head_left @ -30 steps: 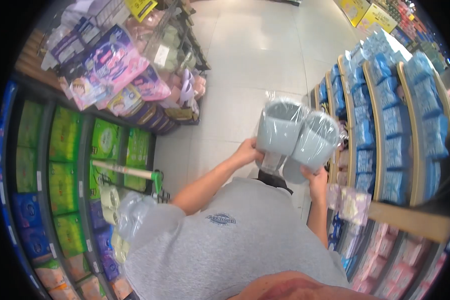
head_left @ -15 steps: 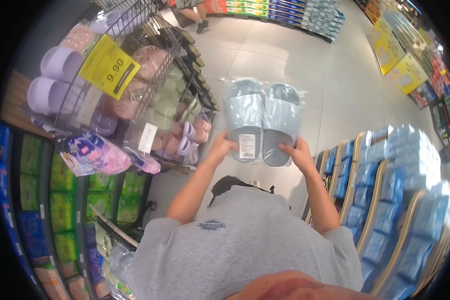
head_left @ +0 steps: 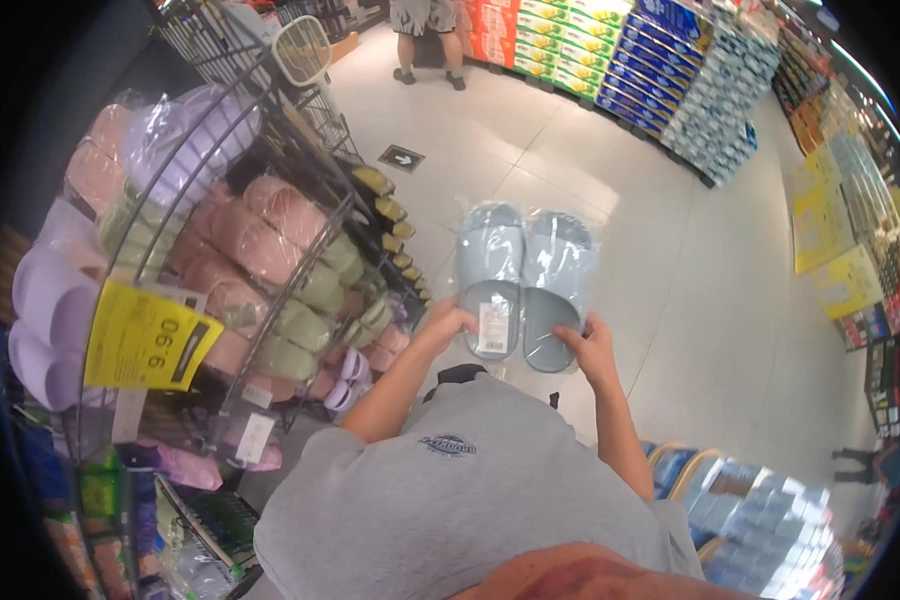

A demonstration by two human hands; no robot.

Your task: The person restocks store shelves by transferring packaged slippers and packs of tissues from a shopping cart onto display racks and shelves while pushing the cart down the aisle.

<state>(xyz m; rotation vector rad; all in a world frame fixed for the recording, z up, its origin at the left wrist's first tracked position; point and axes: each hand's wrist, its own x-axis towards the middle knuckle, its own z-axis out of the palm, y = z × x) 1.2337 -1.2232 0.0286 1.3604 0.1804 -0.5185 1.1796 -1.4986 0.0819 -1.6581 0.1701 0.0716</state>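
Observation:
A pair of grey-blue slippers (head_left: pixel 558 262) in a clear plastic bag is held out in front of my body, side by side, toes pointing away. My left hand (head_left: pixel 450 325) grips the left edge near the heel, beside a white label (head_left: pixel 492 328) with a barcode. On the other side, my right hand (head_left: pixel 588 350) pinches the right slipper's heel end, thumb on top over the footbed. The fingers beneath the bag are hidden.
To the left stands a wire rack (head_left: pixel 270 75) of lilac, pink and green slippers, with a yellow price tag (head_left: pixel 150 338) reading 9.90. A person's legs (head_left: pixel 428 55) show far ahead. Stacked packs (head_left: pixel 660 60) line the back; blue-white packs (head_left: pixel 770 530) stand at lower right.
The slippers and both hands sit lower in view, with the same grip. The rack looms larger on the left, and more of the far aisle and the person ahead shows.

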